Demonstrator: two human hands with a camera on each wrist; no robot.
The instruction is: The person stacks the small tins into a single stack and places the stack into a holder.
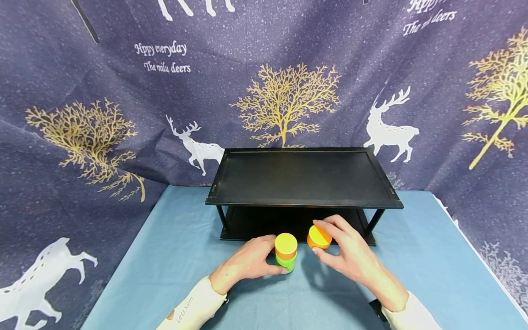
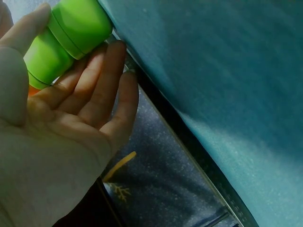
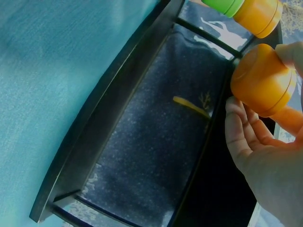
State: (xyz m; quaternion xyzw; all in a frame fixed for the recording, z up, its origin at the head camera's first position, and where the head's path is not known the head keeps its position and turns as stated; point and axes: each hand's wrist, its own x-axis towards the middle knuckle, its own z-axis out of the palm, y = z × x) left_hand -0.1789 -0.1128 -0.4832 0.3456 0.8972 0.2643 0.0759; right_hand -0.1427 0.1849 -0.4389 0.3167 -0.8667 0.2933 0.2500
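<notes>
My left hand [image 1: 255, 261] holds the green part of a small upright stack between thumb and fingers. In the left wrist view this part is green jars [image 2: 85, 26], with seams around them. An orange jar [image 1: 286, 245] with a yellowish-looking top sits on the green ones. To the right, my right hand [image 1: 350, 252] pinches a second orange jar [image 1: 319, 237] by its sides, at about the height of the stack's top. The right wrist view shows this jar's rounded orange body [image 3: 260, 78] between the thumb and the fingers, apart from the stack.
A black two-tier rack [image 1: 305, 178] stands behind both hands, its lower shelf [image 1: 264, 224] close beyond the jars. Blue cloth [image 1: 189, 229] covers the table. A dark curtain with deer and trees [image 1: 247, 46] hangs behind and at the sides.
</notes>
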